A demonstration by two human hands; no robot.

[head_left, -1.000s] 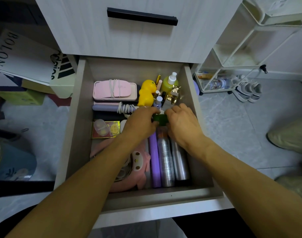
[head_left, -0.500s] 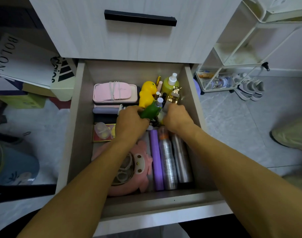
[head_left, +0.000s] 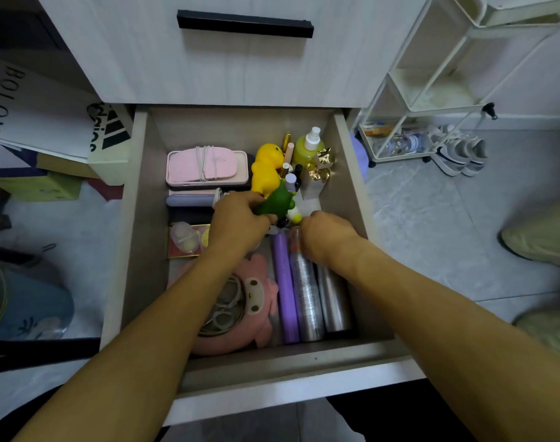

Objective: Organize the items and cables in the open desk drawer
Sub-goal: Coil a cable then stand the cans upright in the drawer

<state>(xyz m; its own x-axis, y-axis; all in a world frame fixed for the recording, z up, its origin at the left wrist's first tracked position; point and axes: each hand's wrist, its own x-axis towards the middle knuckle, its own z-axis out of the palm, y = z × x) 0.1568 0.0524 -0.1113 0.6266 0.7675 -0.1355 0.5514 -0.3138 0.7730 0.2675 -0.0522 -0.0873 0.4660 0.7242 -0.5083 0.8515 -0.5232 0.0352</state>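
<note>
Green toy (head_left: pixel 277 204) sits mid drawer (head_left: pixel 138 218), at 5 o'clock of yellow duck (head_left: pixel 266 169). Left hand (head_left: pixel 239 223) grips its bottom. Right hand (head_left: pixel 325 236) close by; grip cannot be told. Toy looks light, squishy, smooth. Best hold: around fat middle.

White wire shelf cart (head_left: pixel 438 74) at 2 o'clock, pair of sneakers (head_left: pixel 460 153) just beside it on grey tile floor (head_left: pixel 431 224). BOLON box (head_left: pixel 33 106) w/ Adidas box (head_left: pixel 111 135) at 10 o'clock. Blue bin (head_left: pixel 30 301) at 8 o'clock.
</note>
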